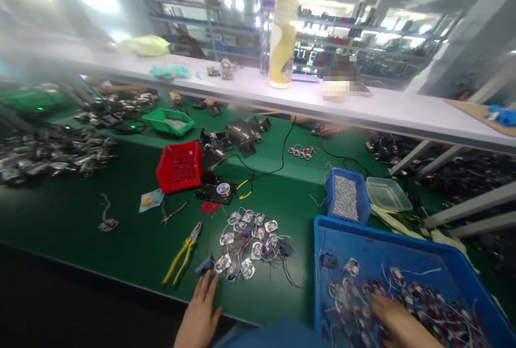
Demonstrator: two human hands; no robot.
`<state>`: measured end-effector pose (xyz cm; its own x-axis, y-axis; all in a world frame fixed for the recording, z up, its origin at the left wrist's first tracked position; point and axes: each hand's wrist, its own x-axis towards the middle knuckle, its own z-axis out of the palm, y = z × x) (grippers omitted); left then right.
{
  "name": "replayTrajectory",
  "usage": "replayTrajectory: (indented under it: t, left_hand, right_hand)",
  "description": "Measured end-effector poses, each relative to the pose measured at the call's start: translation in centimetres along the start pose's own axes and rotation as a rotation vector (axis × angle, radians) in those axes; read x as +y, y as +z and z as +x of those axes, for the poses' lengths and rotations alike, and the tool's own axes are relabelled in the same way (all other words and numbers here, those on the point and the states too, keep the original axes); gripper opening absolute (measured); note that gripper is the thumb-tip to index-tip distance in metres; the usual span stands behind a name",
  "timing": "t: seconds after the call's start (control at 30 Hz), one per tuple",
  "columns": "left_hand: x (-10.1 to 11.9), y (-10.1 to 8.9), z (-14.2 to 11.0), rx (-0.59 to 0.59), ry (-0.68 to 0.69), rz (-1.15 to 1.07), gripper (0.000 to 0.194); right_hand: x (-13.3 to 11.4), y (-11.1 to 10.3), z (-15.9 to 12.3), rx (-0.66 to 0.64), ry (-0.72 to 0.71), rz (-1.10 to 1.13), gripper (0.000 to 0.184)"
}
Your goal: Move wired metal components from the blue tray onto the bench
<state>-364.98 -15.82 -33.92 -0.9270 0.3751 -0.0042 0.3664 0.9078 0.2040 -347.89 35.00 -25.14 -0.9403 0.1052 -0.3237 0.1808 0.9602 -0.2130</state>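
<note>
My left hand point(201, 307) rests at the bench's front edge with its fingers stretched out, holding nothing. Its fingertips are by a small blue part point(205, 266), perhaps touching it. Just beyond lies a cluster of small silvery plates with wires point(247, 268). Yellow-handled pliers point(186, 254) lie left of that hand. Reaching into a large blue tray point(423, 248), my right hand point(389, 313) is among many similar wired parts point(350, 299). Its fingers are blurred and partly hidden, so I cannot tell whether they grip one.
A blue bin point(328, 197) of small metal pieces stands behind the tray, beside a clear plastic box point(389, 195). Farther left are a red bin point(161, 171), cutting pliers point(173, 212) and a solder spool point(223, 189). A raised white shelf point(242, 82) carries a yellow bottle point(282, 47).
</note>
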Motion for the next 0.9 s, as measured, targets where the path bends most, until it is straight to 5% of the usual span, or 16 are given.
replayTrajectory:
  t: [0.13, 0.23, 0.33, 0.5, 0.6, 0.77, 0.9]
  left_hand:
    - [-1.6, 1.2, -1.5, 0.004, -0.051, -0.002, 0.058]
    - [-2.3, 1.5, -1.3, 0.014, -0.052, -0.008, 0.057]
    - [-2.2, 1.4, -0.4, 0.032, -0.056, -0.025, 0.059]
    - [-0.7, 1.1, 1.2, 0.009, -0.136, -0.138, 0.061]
    - [0.6, 0.9, 2.6, -0.041, -0.130, -0.224, 0.067]
    - [1.7, -0.3, 4.5, -0.060, -0.087, -0.304, 0.068]
    - [-0.2, -1.4, 1.0, -0.042, -0.174, -0.322, 0.054]
  right_hand:
    - [2.4, -0.6, -0.3, 0.012, -0.072, 0.053, 0.047]
    - [2.5, -3.6, -0.5, 0.149, -0.062, 0.081, 0.031]
    - [0.6, -7.7, -0.3, 0.283, -0.080, 0.131, 0.012]
    - [-5.3, -11.6, 2.0, 0.378, -0.200, 0.263, 0.029]
    - [-9.7, -10.8, 4.9, 0.326, -0.327, 0.359, 0.033]
    - [-15.9, -6.2, 10.8, 0.175, -0.472, 0.278, 0.027]
    - [-18.0, -2.7, 14.3, 0.074, -0.586, 0.184, 0.021]
